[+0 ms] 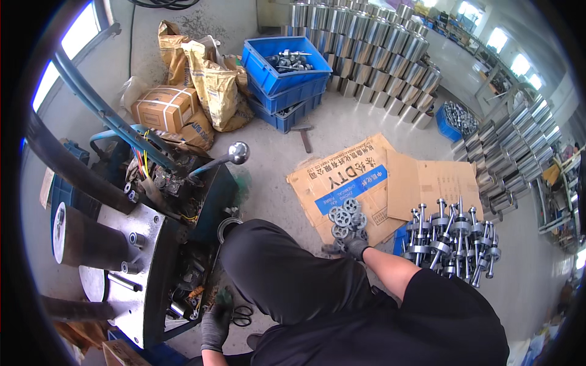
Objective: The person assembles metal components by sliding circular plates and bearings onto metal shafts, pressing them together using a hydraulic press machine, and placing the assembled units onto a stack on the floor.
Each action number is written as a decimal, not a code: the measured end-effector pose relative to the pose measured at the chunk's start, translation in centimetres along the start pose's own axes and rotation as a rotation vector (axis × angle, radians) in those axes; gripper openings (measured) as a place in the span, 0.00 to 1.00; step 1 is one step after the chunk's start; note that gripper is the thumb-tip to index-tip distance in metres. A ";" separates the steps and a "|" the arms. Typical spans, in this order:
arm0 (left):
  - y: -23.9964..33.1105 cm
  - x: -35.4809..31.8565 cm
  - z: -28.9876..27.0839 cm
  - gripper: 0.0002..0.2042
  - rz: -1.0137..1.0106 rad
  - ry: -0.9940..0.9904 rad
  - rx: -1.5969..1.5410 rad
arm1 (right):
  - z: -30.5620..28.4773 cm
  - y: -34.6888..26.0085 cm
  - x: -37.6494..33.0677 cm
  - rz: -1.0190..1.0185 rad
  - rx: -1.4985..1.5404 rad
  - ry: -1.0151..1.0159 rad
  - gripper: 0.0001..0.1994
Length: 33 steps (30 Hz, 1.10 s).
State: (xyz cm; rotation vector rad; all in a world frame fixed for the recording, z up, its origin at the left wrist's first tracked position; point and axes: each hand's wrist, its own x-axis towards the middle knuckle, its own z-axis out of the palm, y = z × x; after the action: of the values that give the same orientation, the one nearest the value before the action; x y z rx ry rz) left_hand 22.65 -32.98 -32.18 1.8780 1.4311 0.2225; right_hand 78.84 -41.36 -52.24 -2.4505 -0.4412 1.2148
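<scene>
My right hand [354, 247], in a dark glove, reaches out over my knee to a small pile of grey toothed metal discs [346, 219] lying on flattened cardboard [342, 177]. Its fingers are curled on a disc at the pile's near edge. My gloved left hand [215, 327] hangs low beside my left leg. It rests against the bottom edge of a grey metal machine [137, 268], close to a pair of scissors [242, 315] on the floor. Whether it grips anything is unclear.
A lever with a shiny ball knob [237, 152] sticks up from the machine. A blue crate of shaft-and-disc parts [452, 241] stands to my right. Behind are stacked blue bins [287, 76], brown sacks [210, 85], a strapped carton [165, 107], a hammer [304, 135] and rows of steel cylinders [390, 43].
</scene>
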 end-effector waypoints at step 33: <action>-4.1 1.6 2.3 0.08 -0.046 -0.073 0.028 | -6.3 -10.1 7.3 -0.315 -0.375 0.049 0.20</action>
State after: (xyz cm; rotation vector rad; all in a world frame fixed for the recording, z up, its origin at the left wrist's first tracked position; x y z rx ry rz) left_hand 21.37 -32.27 -36.91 1.8544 1.4332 0.1110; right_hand 86.99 -30.48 -49.15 -2.5698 -1.0795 1.0098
